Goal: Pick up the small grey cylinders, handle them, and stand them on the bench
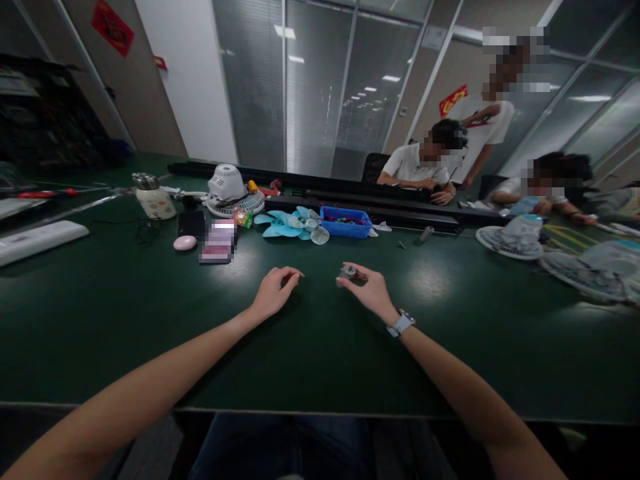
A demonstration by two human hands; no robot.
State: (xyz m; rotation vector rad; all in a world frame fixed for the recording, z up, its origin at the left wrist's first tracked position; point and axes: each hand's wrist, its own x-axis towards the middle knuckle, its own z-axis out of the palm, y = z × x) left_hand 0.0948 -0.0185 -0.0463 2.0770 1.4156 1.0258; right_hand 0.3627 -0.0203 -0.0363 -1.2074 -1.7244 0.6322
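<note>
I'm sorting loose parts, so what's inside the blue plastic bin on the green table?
Inside the blue plastic bin, thin red and dark strands, apparently wires, show near the top. The front wall and the tangle itself hide the bottom.

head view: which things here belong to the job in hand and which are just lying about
Job in hand: small grey part, held in the right hand; perhaps also blue fan blades, blue tray

Apparently just lying about: phone, pink oval object, patterned bottle
</note>
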